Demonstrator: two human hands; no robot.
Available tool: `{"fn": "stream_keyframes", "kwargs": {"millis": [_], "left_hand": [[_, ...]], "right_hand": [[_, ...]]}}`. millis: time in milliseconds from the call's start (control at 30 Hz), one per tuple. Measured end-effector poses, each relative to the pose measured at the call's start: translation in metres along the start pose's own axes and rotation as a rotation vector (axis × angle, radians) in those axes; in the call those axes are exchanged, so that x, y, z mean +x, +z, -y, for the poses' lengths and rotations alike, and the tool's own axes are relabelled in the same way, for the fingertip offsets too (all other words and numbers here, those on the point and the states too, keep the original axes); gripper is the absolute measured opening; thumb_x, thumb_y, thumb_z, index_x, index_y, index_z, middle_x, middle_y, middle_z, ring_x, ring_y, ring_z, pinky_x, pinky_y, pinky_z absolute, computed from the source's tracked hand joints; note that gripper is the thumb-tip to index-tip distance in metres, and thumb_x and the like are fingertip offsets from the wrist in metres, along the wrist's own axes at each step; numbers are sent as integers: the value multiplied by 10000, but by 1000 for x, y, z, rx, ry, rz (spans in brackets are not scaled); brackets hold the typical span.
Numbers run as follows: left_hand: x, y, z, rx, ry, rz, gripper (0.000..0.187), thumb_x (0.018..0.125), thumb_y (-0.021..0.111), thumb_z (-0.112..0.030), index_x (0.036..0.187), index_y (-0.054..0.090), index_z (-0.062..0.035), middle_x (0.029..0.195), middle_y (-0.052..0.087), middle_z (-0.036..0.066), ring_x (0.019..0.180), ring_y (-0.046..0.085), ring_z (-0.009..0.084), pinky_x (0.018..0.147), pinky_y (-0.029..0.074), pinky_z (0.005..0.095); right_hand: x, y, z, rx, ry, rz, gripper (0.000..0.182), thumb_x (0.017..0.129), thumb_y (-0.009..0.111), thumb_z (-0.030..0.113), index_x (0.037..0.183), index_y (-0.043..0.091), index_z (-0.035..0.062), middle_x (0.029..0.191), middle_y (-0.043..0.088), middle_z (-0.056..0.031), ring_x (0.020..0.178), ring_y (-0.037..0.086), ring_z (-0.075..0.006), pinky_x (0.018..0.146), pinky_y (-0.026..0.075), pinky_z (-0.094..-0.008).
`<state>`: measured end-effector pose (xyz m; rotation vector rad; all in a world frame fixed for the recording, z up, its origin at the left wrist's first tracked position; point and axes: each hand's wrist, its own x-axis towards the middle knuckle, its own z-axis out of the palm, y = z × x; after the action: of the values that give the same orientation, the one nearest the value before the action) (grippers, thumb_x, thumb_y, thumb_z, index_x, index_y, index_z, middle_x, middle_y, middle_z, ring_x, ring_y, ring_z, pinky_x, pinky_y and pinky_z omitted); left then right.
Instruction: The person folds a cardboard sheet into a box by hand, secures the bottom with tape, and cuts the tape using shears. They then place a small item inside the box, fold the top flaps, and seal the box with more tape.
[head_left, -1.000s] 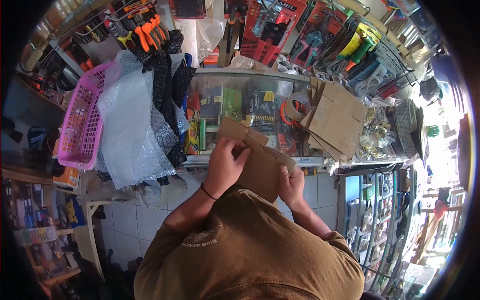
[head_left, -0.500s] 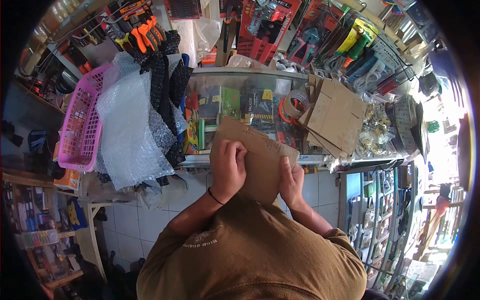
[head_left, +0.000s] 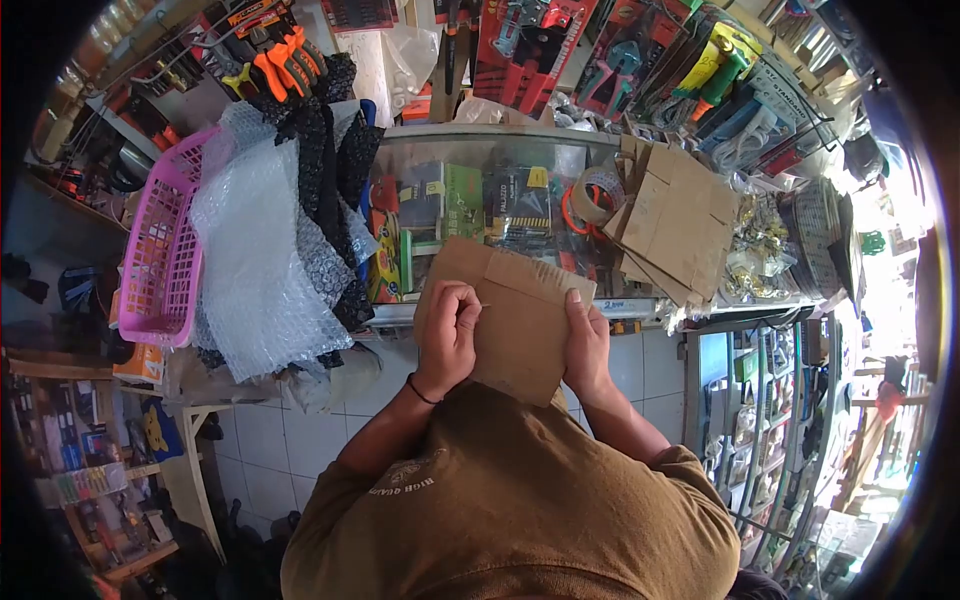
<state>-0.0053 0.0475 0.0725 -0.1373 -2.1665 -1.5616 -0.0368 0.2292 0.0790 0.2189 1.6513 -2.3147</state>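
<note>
A folded piece of brown cardboard (head_left: pixel 520 335) is held up in front of my chest, over the front edge of the glass counter. My left hand (head_left: pixel 447 335) is closed at its left side, the fingers curled and the thumb against the index finger. A thin pale sliver sticks out at those fingertips, too small to name. On the right edge, my right hand (head_left: pixel 588 345) grips the cardboard with the thumb lying flat on its face; the other fingers are mostly hidden behind.
The glass counter (head_left: pixel 470 150) shows boxed goods inside. On it lie stacked cardboard sheets (head_left: pixel 675 225), tape rolls (head_left: pixel 597 195), bubble wrap (head_left: pixel 255 260) and a pink basket (head_left: pixel 160 250). Packaged tools (head_left: pixel 530 50) hang beyond. A shelf rack (head_left: pixel 765 400) stands at right.
The cardboard has turned more face-on and level, its upper flap now lying flatter. My left hand has shifted slightly left and down; my right thumb has moved a little up.
</note>
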Motion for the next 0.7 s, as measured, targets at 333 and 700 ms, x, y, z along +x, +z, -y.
{"fn": "stream_keyframes", "kwargs": {"millis": [333,700], "left_hand": [[-3,-3,15,-689,-295,-187,120,967,425,-169,972,433,-49,909,504,67,702,524,102,565,406,219],[-3,14,10,-530,-558,-11,92,878,581,-61,926,503,-62,812,540,-11,696,515,51,590,410,180]], "right_hand": [[67,-18,-25,-630,-273,-289,346,917,498,296,1028,578,-22,965,636,-143,862,587,-251,810,438,-317],[11,12,-12,-669,-391,144,223,767,675,109,968,604,43,922,592,-95,805,563,-181,675,461,-302]]}}
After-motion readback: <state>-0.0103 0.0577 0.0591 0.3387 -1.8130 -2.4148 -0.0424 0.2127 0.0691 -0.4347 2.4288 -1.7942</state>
